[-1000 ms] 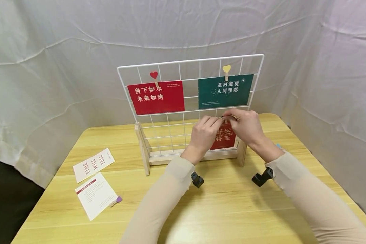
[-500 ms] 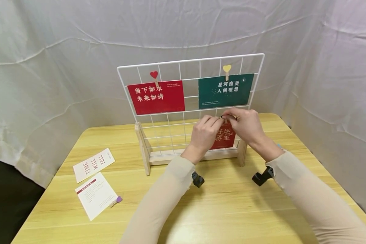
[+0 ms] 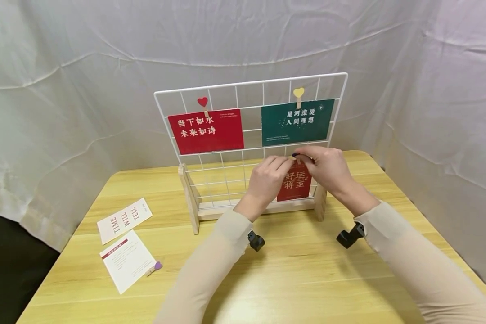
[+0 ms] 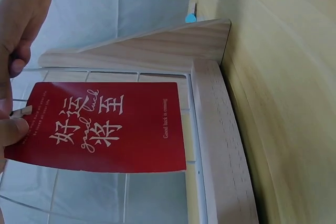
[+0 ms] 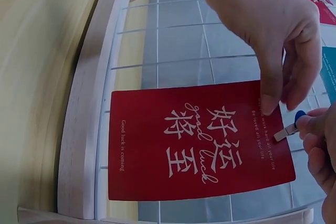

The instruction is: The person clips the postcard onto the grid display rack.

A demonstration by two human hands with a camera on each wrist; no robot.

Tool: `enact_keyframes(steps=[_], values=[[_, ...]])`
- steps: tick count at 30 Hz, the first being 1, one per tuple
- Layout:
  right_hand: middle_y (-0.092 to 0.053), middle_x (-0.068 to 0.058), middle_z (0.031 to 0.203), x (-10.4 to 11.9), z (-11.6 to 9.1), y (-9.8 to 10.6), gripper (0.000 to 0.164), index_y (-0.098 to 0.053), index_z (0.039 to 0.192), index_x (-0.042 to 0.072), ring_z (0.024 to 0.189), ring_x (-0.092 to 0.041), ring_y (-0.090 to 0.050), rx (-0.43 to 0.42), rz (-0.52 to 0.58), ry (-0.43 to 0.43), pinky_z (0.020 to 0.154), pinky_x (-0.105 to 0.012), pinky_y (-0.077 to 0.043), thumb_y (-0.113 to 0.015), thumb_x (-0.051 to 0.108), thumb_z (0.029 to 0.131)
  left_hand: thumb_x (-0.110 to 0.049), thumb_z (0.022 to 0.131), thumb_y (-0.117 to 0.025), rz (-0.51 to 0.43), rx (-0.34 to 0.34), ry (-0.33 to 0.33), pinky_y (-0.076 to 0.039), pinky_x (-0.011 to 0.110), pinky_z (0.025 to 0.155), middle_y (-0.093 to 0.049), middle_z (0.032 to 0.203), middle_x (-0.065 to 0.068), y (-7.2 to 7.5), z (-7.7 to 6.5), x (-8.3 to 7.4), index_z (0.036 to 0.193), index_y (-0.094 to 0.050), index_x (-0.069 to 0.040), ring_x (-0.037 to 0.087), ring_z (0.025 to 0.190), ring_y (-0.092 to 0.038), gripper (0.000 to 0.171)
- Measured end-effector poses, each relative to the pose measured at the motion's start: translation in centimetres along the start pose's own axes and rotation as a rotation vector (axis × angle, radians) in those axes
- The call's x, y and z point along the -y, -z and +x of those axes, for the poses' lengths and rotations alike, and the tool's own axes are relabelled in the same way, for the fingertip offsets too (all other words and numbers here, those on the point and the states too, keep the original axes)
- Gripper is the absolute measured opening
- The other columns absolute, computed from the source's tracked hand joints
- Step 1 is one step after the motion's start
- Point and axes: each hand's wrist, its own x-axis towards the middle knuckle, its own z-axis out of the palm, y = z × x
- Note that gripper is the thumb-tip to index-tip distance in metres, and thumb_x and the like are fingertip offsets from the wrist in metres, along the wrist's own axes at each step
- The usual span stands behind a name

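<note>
Head view, rack: a white wire rack (image 3: 249,83) on wooden feet stands on the wood-grain table (image 3: 291,279).
Head view, upper row: a wide red card (image 3: 212,140) under a red-heart clip (image 3: 202,102); a green card (image 3: 299,128) under a yellow-heart clip (image 3: 298,93).
Head view, lower red card: the small red card (image 3: 294,192) is at the rack's lower right, below the green card.
Head view, hands: your left hand (image 3: 265,180) is at its upper left, your right hand (image 3: 326,168) at its upper right.
Head view, table's left side: a "TIME WILL TELL" card (image 3: 124,220); a white sheet (image 3: 128,261), with a purple-heart clip (image 3: 154,268) at its corner.
Left wrist view, small red card: lies against the wires, lettering outward; your left thumb presses its top edge.
Left wrist view, beyond the foot: a light-blue piece (image 4: 191,18).
Right wrist view, left grip: your thumb and fingers pinch the card's top edge.
Right wrist view, right grip: your fingers pinch a blue-headed clip (image 5: 287,129), its wooden tip over that edge.
</note>
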Motion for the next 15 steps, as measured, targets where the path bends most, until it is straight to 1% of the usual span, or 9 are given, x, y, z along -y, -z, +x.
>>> enact_keyframes(steps=[3,6,12,15], values=[[-0.074,-0.009,0.093,-0.11,-0.08,-0.03,0.016,-0.077,0.096,0.008,0.081,-0.028,-0.072,-0.014,-0.015,0.034,0.067,-0.046,-0.056,-0.074,-0.002,0.083,-0.007,0.096,-0.063,-0.001,0.008,-0.004,-0.051,0.023,0.089,-0.072,0.104,0.0,0.4,-0.12,0.13,0.105,-0.073,-0.011,0.015,0.096,-0.065,0.014],[-0.074,-0.008,0.094,-0.21,-0.13,0.01,0.017,-0.077,0.097,0.008,0.082,-0.028,-0.072,-0.02,-0.019,0.051,0.066,-0.045,-0.056,-0.075,-0.002,0.083,-0.008,0.095,-0.064,0.004,0.019,-0.001,-0.052,0.023,0.088,-0.072,0.103,0.001,0.72,-0.14,0.28,0.105,-0.073,-0.01,0.015,0.096,-0.065,0.014],[-0.074,-0.008,0.096,-0.21,-0.25,0.17,0.019,-0.076,0.099,0.008,0.085,-0.027,-0.072,-0.017,-0.021,0.054,0.068,-0.045,-0.056,-0.075,-0.001,0.083,-0.008,0.094,-0.066,-0.001,0.065,0.024,-0.055,0.025,0.082,-0.072,0.103,0.003,0.89,-0.1,0.63,0.105,-0.072,-0.01,0.015,0.095,-0.067,0.013],[-0.074,-0.008,0.096,-0.14,-0.28,0.25,0.019,-0.076,0.1,0.008,0.085,-0.028,-0.071,-0.017,-0.017,0.055,0.07,-0.045,-0.056,-0.075,-0.002,0.083,-0.008,0.094,-0.066,-0.016,0.082,0.027,-0.055,0.025,0.082,-0.072,0.103,0.003,0.93,-0.01,0.76,0.105,-0.072,-0.009,0.015,0.095,-0.067,0.013]])
